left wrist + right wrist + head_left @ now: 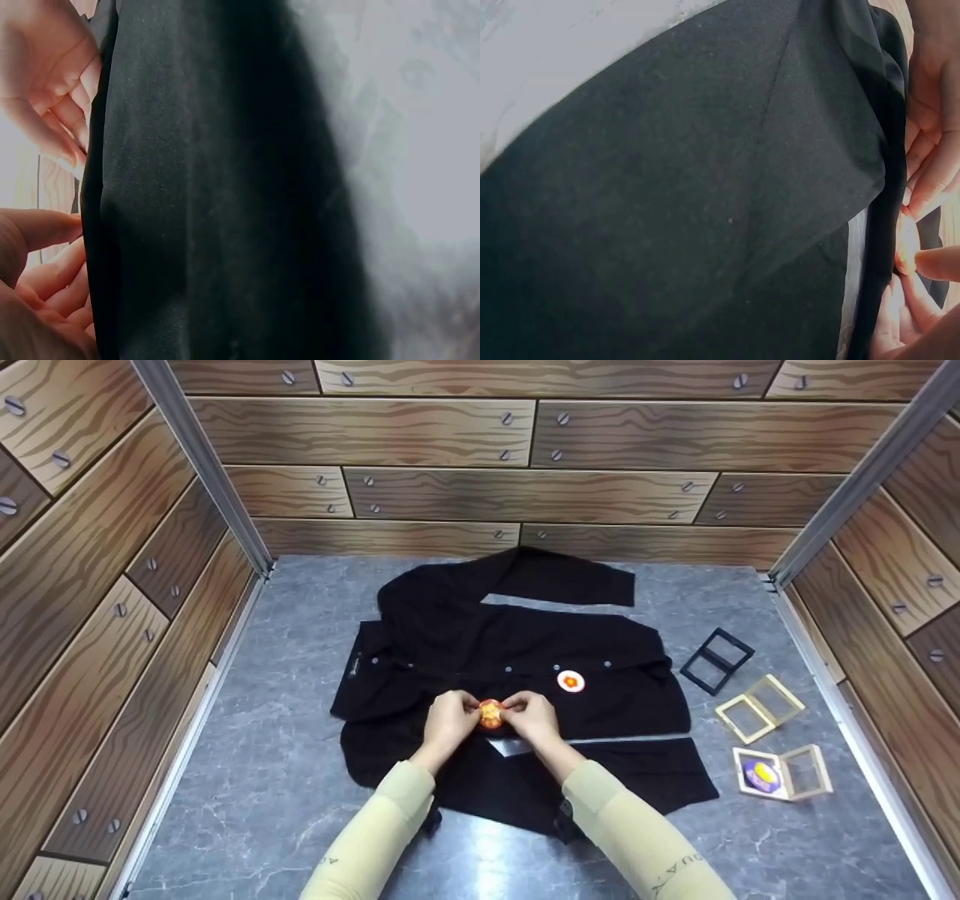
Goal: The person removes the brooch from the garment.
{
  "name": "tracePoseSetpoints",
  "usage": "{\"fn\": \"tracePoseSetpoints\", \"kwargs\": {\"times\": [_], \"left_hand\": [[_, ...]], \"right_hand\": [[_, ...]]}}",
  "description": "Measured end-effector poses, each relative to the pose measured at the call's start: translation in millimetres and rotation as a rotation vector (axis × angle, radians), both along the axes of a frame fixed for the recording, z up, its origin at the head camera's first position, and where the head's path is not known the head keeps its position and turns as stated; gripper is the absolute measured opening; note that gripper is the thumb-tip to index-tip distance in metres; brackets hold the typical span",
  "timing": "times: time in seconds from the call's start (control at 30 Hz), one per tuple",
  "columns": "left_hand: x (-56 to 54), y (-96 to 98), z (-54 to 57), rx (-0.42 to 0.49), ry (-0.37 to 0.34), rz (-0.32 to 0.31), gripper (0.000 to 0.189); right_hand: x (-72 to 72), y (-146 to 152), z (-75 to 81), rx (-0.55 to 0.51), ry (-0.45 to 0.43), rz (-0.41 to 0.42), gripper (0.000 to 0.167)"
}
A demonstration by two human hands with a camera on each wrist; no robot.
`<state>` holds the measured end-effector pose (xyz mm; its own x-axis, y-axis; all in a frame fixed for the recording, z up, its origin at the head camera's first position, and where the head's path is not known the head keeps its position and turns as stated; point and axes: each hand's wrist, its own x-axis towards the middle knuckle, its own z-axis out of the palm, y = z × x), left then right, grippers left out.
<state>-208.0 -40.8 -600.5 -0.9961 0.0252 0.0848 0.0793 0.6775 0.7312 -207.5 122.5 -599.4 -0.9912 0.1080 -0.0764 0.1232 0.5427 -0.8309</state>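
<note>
Head view, round orange-and-yellow badge (491, 715) over black long-sleeved cloth shirt (626, 709), near its front panel's edge, left hand (451, 721) and right hand (535, 720) pinching opposite rims, grey marbled surface (274, 697) extending left.

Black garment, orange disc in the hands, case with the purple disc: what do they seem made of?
Black garment: matte fabric, by its soft folds.
Orange disc: perhaps glossy metal or plastic; bright patches suggest shine; too small to settle.
Case: pale frame, wood or plastic unclear; lid pane likely clear, since floor shows through.
</note>
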Motion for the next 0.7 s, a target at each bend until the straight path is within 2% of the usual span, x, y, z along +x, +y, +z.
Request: {"fn": "tracePoseSetpoints", "kwargs": {"times": [0.13, 0.27, 0.53, 0.7], "left_hand": [[0.1, 1.3, 1.7, -0.01, -0.016, -0.006, 0.006], [-0.4, 2.6, 3.1, -0.009, -0.027, -0.001, 0.005], [-0.5, 4.6, 4.4, 0.019, -0.01, -0.006, 0.002], [-0.5, 5.5, 4.5, 0.033, 0.033, 0.018, 0.004]], "right_hand": [[-0.5, 2.2, 0.2, 0.027, 0.019, 0.01, 0.006], [-1.4, 4.3, 0.4, 0.007, 0.012, 0.024, 0.004], [-2.5, 5.9, 1.9, -0.143, -0.065, 0.027, 0.003], [-2.0, 7.0, 4.7, -0.222, -0.061, 0.012, 0.003]]}}
